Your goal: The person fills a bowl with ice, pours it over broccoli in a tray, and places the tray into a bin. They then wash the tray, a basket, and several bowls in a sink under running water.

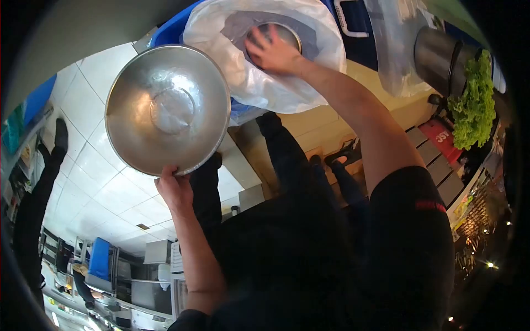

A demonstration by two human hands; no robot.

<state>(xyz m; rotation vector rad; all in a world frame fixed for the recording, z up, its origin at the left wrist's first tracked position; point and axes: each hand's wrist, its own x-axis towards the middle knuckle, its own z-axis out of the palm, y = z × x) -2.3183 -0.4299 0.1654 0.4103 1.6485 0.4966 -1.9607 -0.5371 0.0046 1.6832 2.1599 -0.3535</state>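
A large stainless steel mixing bowl (130,129) is tilted so that its shiny inside faces me. Only a little pale residue or glare shows at its bottom. My left hand (176,192) grips the bowl's near rim, with fingers bent over the edge. Inside an open white plastic bag (207,47) is a smaller round metal bowl (290,37). Over its left side lies my right hand (271,54), blurred, its fingers apparently hooked on the rim. The bag lines a blue bin (170,30). Whatever lies beneath the smaller bowl is hard to make out.
At the right, leafy lettuce (475,105) lies beside a metal pot (436,55). A clear plastic bag (395,49) hangs beside the white one. Pale floor tiles (91,160) extend to the left, where another person's leg (33,209) shows. Steel shelving and a blue panel (100,258) are lower left.
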